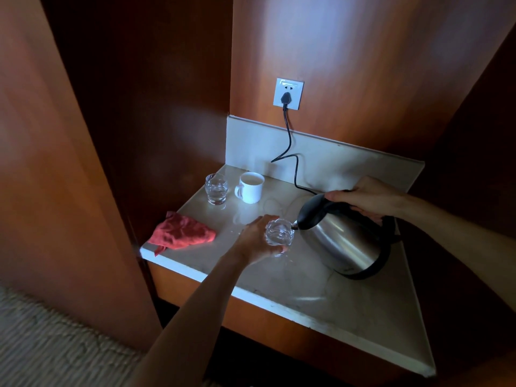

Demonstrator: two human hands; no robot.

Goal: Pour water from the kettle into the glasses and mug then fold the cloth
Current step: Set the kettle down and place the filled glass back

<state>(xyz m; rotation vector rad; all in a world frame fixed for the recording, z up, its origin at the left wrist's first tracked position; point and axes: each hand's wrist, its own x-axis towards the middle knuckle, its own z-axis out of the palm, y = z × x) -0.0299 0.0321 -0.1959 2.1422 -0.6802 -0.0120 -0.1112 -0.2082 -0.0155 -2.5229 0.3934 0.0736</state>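
Nearest, at six o'clock on the desk (307,286): left hand (255,241) wrapped round the near glass (279,236), grip curled and holding it steady. Just beside it at three o'clock: kettle (343,241) tipped over, spout touching or almost at the glass rim, right hand (371,198) with grip clamped on the black handle. Pouring into this glass judged under way; water level inside too blurred to read. At nine o'clock, by the left edge of the desk: red cloth (183,233), crumpled in a heap, not yet folded. Farther back at eleven o'clock: far glass (216,189) upright, seemingly with water in it, and just right of it the white mug (251,187), apparently filled too, though hard to be sure in this light. Farthest, at twelve o'clock: black cord (290,146) running up to the wall socket (289,93). Likely done: two vessels. Left: finishing this glass, setting the kettle down, folding the cloth.
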